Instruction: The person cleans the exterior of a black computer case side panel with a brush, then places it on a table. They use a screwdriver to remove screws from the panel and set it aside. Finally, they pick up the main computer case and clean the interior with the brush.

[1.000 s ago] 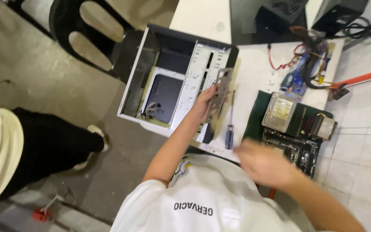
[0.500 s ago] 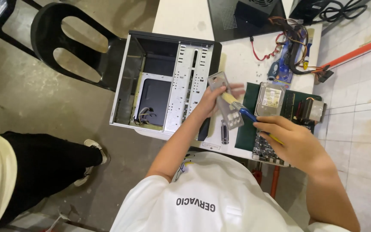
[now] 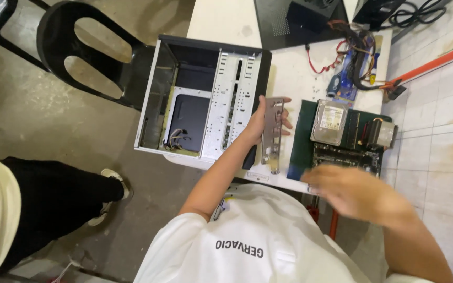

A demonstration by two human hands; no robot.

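From the head view, the left hand (image 3: 258, 119) pinches a thin grey metal plate (image 3: 272, 135) by its upper end, its long axis running toward and away from the person, just right of the open computer case (image 3: 205, 99) lying on the white surface (image 3: 294, 68); the case lies to the left of that grip, so the left hand is the nearer 1. The right hand (image 3: 349, 191) hangs blurred over the near edge of the green circuit board (image 3: 342, 152), fingers loosely spread and holding nothing I can make out; a silver hard drive (image 3: 329, 121) with a pale rectangular label rests on the board's far part, and a tangle of coloured cables (image 3: 352, 57) lies beyond it.
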